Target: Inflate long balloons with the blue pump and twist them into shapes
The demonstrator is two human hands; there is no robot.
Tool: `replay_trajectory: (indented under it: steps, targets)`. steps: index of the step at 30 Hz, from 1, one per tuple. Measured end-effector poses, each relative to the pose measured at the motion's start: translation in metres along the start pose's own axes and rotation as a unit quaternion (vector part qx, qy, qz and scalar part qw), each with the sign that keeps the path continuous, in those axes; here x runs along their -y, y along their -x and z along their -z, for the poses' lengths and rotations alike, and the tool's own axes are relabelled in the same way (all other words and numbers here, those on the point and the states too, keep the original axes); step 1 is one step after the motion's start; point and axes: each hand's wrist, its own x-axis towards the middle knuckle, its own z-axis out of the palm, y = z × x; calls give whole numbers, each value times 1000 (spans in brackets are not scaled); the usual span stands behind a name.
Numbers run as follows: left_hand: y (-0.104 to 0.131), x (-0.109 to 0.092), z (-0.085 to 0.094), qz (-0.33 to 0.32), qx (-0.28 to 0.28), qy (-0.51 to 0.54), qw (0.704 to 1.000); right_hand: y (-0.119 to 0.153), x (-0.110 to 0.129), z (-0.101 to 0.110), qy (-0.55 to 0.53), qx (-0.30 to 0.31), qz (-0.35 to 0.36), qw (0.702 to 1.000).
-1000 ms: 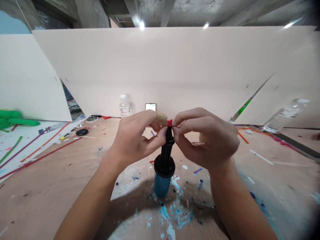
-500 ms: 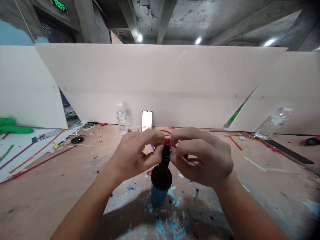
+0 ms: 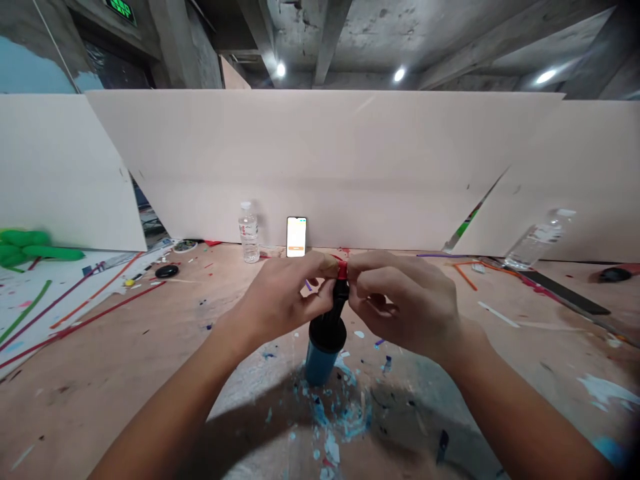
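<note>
A blue hand pump [image 3: 321, 363] with a black top and black nozzle stands in front of me, leaning slightly. At the nozzle's tip sits the red mouth of a limp balloon [image 3: 342, 269]. My left hand [image 3: 285, 297] is closed in a pinch on the balloon's left side, thumb and index finger against the nozzle tip. From the right, my right hand [image 3: 407, 307] pinches the same red rubber, its other fingers curled in. The fingers hide most of the balloon.
Behind stand a water bottle [image 3: 249, 233], a lit phone [image 3: 297, 237] and a leaning bottle [image 3: 540, 239] against a white board [image 3: 320, 153]. Green inflated balloons [image 3: 55, 253] lie left, near flat balloon strips [image 3: 100, 312]. A black strip [image 3: 565, 292] lies right. Paint flecks mark the table.
The red balloon mouth now shows more plainly on the nozzle tip, between the fingers. Both hands keep pinching there. The whole view has shifted slightly.
</note>
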Motion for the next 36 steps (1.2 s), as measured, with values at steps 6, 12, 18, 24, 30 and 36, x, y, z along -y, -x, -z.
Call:
replay_trajectory:
  steps: [6, 12, 18, 24, 30, 36]
  targets:
    - [2, 1, -8, 77, -6, 107, 991, 9, -4, -7, -163, -45, -180, 969]
    - [-2, 2, -11, 93, 5, 126, 988, 6, -22, -12, -280, 51, -279, 917]
    - [-3, -2, -9, 88, 7, 111, 990, -5, -15, -14, -306, -64, -232, 921]
    - [-1, -3, -6, 64, 16, 97, 993, 1, -11, -5, -131, -32, -76, 988]
    - [1, -3, -1, 41, 11, 77, 996, 6, -15, -2, -17, -23, 7, 1000]
    - [0, -6, 4, 21, 27, 56, 998, 1, -16, 9, 32, 12, 60, 998]
